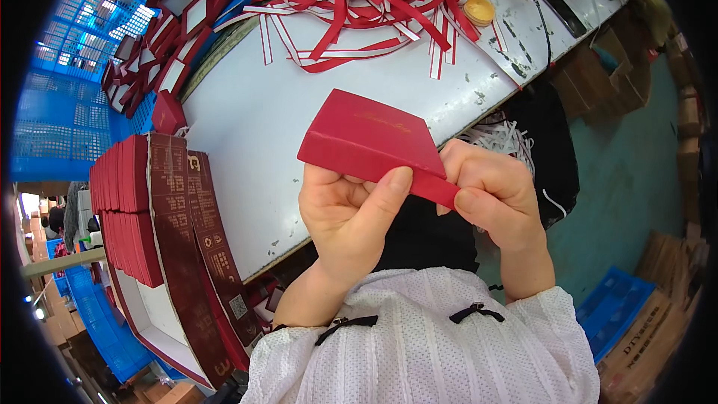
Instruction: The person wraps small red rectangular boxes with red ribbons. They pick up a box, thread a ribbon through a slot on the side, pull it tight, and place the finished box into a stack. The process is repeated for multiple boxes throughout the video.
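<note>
A red box (370, 131) with faint gold lettering on its top is held up, tilted, in front of my body above the table's near edge. My left hand (344, 213) grips it from below, with the thumb pressed on its near side and the other fingers underneath. At the box's right corner, my right hand (497, 191) pinches the red edge between thumb and bent fingers. Whether that edge is a loose flap or part of the box wall, I cannot tell.
Red and white ribbon strips (351, 0) lie heaped across the far side of the white table (247, 157). At left, a blue crate (67, 97) holds several red boxes, and a carton (176, 217) holds rows of red pieces. A yellow round tub (479, 10) and a phone (557, 7) sit far right.
</note>
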The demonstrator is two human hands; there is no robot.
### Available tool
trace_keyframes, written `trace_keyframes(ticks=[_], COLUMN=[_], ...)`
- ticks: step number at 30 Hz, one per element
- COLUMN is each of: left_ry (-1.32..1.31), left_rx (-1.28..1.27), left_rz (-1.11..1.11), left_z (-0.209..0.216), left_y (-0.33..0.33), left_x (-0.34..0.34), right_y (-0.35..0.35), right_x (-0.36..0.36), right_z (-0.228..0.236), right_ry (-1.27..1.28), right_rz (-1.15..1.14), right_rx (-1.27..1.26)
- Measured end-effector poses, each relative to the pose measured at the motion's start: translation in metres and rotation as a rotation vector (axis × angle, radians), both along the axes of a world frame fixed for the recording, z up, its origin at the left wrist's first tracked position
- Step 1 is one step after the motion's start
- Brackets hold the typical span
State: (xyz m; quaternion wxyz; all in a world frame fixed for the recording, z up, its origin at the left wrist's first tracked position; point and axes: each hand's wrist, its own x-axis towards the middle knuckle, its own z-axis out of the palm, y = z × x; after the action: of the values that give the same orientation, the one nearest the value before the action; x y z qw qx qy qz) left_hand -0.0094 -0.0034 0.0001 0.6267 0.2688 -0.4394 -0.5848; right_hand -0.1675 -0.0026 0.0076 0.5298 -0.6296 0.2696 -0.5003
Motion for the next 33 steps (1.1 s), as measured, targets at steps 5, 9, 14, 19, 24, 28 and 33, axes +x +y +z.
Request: trace_keyframes(ticks=[5,9,14,19,24,28,33], left_ry=[0.088,0.062,0.062,0.186,0.462,0.841,0.947], left_rx=[0.151,0.131,0.100,0.055,0.180,0.351,0.398], left_rz=[0.008,0.043,0.070,0.078,-0.026,-0.113,-0.219], left_z=[0.004,0.000,-0.001,-0.009,-0.013,-0.015,-0.020], left_y=[-0.008,-0.014,-0.013,-0.008,-0.010,-0.009,-0.007], left_x=[-0.003,0.003,0.004,0.008,0.022,0.033,0.040], right_y=[-0.003,-0.007,-0.013,-0.011,-0.013,-0.016,-0.026], right_x=[0.001,-0.001,-0.004,-0.004,-0.014,-0.012,-0.005], right_z=[-0.007,-0.007,-0.011,-0.001,0.000,-0.006,-0.004], right_ry=[0.073,0.164,0.265,0.422,0.319,0.233,0.216], right_rz=[-0.082,-0.101,-0.145,-0.183,-0.209,-0.245,-0.240], right_rx=[-0.067,-0.044,0.002,0.164,-0.003,-0.009,0.041])
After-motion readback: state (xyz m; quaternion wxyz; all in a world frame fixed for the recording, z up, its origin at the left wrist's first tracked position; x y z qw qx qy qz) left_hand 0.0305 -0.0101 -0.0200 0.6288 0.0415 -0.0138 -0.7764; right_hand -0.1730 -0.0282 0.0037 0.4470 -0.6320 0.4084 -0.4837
